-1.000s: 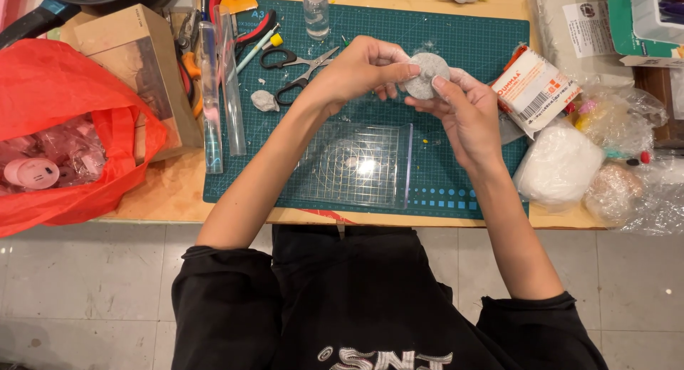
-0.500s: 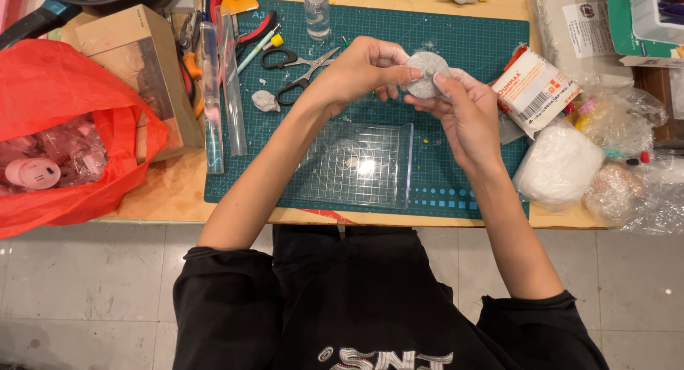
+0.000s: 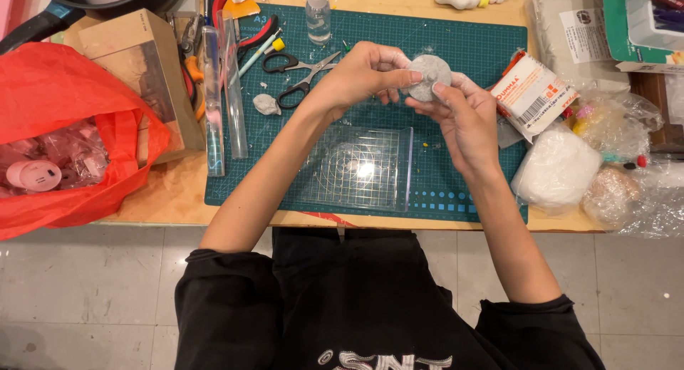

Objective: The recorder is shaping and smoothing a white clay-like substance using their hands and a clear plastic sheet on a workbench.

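Comparing with a second ago, hardly any shift: same grey clay disc (image 3: 428, 76), same spot above the green cutting mat (image 3: 463, 42), so shaping apparently ongoing. Left hand (image 3: 360, 74) with thumb and fingertips closed in a pinch on the disc's left edge; right hand (image 3: 467, 117) with fingers curled close together, cupping the disc from the right and below, index tip pressed on its face. Left of the fingers, black-handled scissors (image 3: 303, 74) and a small clay scrap (image 3: 267, 104); below them, a clear gridded acrylic block (image 3: 360, 167).
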